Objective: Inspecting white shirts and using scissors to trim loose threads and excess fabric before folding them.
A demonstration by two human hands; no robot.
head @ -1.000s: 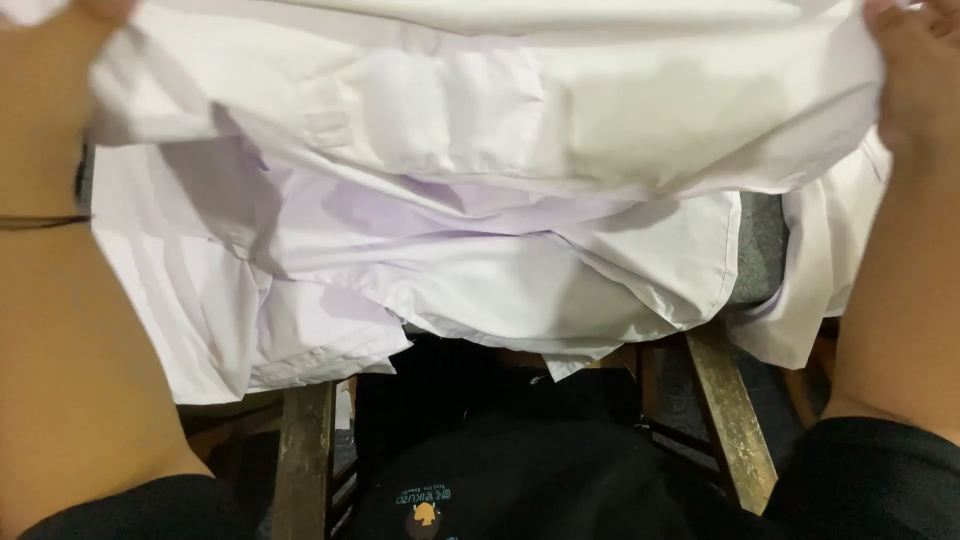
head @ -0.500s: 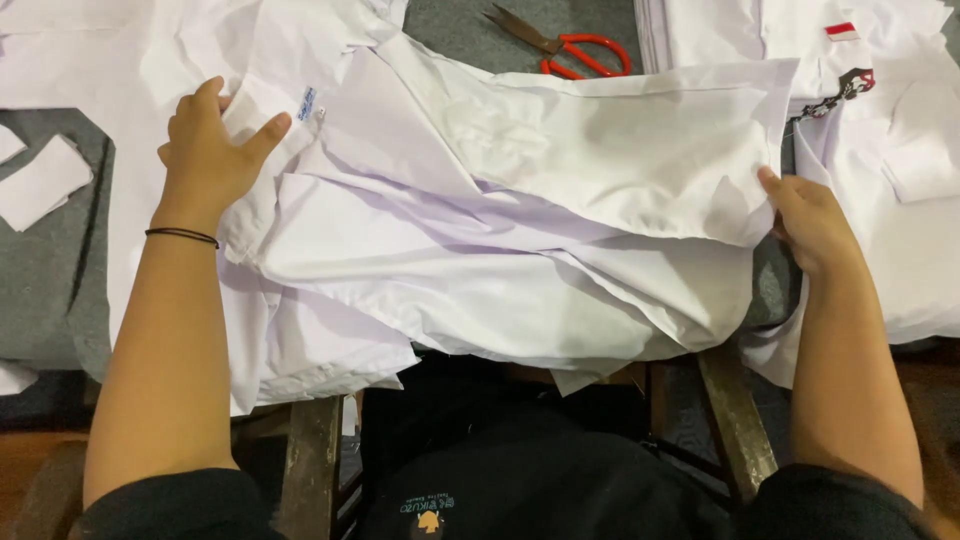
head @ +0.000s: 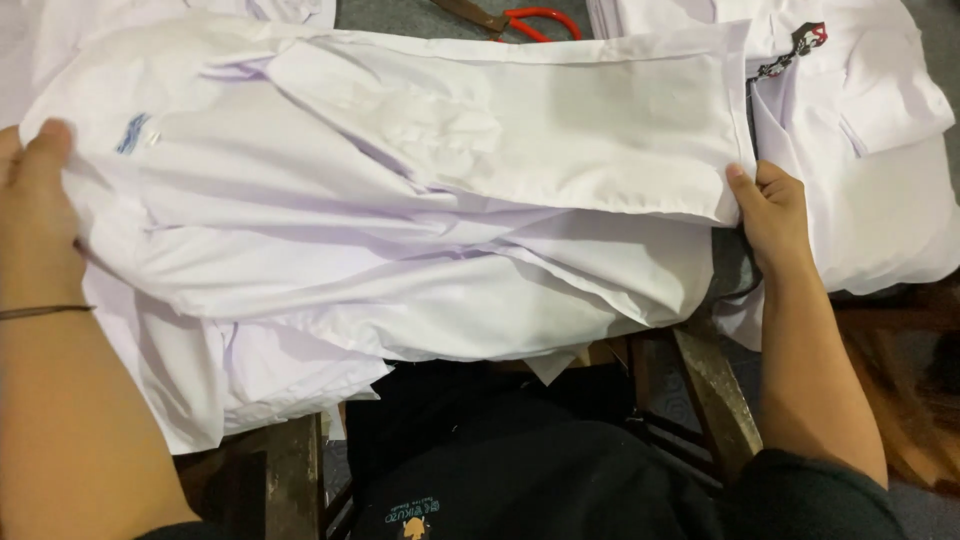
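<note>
Left hand (head: 35, 215) and right hand (head: 772, 212) each closed on opposite edges of a folded white cotton shirt (head: 430, 200); red-handled metal scissors (head: 520, 18) beyond, on the grey table (head: 400, 12).

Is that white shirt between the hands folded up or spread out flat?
Partly folded: the white shirt lies doubled over itself in layers, left hand and right hand at its ends.
</note>
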